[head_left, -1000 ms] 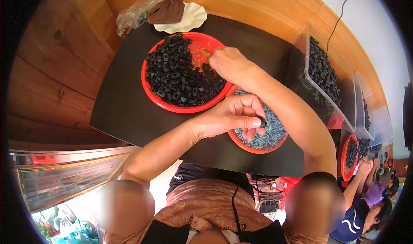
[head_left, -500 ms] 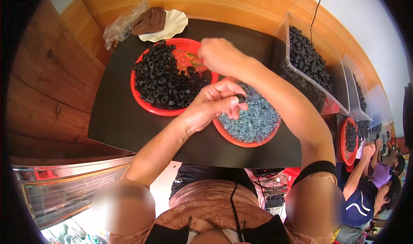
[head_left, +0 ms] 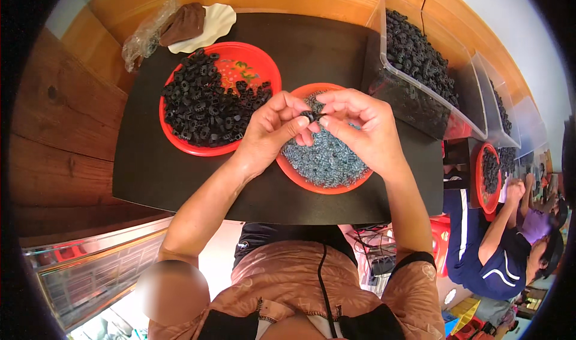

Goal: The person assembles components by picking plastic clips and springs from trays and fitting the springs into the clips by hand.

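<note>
My left hand pinches a small black plastic part between thumb and fingertips. From the other side my right hand meets it, thumb and forefinger closed on a small dark piece touching that part; its exact shape is too small to tell. Both hands are over a round orange-red basin filled with small silvery springs. Left of it stands a larger red basin, holding a heap of black plastic parts with some of its patterned bottom showing.
Clear bins of black parts stand at the right of the dark table. A brown cloth, a pale scalloped dish and a plastic bag lie far left. A co-worker sits at right near another red basin.
My right hand has come from the larger red basin's edge down to my left hand, and their fingertips now meet at the black part. The whole view has shifted slightly.
</note>
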Action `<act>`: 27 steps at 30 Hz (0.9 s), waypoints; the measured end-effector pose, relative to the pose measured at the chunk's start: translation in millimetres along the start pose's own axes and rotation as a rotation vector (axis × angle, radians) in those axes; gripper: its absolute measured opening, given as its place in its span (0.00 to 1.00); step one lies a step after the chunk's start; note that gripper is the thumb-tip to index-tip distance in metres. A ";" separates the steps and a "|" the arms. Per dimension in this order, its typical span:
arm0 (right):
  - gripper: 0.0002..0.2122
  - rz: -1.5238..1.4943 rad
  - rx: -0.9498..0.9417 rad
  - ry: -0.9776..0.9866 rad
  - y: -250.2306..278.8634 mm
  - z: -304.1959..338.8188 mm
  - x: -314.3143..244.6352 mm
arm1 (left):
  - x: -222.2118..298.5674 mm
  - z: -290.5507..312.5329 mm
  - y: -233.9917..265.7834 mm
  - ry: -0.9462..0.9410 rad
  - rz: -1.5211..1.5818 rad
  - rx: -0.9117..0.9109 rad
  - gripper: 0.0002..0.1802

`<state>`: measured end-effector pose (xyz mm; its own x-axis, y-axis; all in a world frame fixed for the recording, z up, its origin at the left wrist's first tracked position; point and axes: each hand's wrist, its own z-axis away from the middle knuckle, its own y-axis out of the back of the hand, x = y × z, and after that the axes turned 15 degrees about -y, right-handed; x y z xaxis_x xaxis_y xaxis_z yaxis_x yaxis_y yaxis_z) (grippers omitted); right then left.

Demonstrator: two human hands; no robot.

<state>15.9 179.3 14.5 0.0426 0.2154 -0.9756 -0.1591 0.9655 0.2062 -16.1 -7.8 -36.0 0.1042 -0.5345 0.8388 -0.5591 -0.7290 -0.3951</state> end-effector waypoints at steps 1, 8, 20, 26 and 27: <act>0.13 -0.001 0.011 0.014 0.6 -1.1 2.3 | 0.9 0.2 -1.3 0.006 -0.032 0.003 0.07; 0.15 -0.078 -0.070 -0.034 2.8 -8.3 8.5 | -4.1 3.4 -3.9 -0.050 -0.166 -0.005 0.05; 0.13 -0.193 -0.107 -0.121 0.3 -6.3 16.8 | 1.6 10.0 -10.5 -0.072 -0.493 -0.068 0.04; 0.09 -0.354 -0.201 -0.229 13.5 -6.8 16.8 | -2.9 8.2 -9.2 -0.049 -0.181 -0.072 0.05; 0.09 -0.355 -0.195 -0.229 17.6 -5.9 15.7 | -2.3 7.3 -9.9 -0.047 -0.178 -0.077 0.05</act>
<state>7.9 198.9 2.4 0.3412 -0.0751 -0.9370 -0.2768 0.9446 -0.1765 -4.8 -2.4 -36.8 0.2446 -0.4210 0.8735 -0.5891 -0.7800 -0.2110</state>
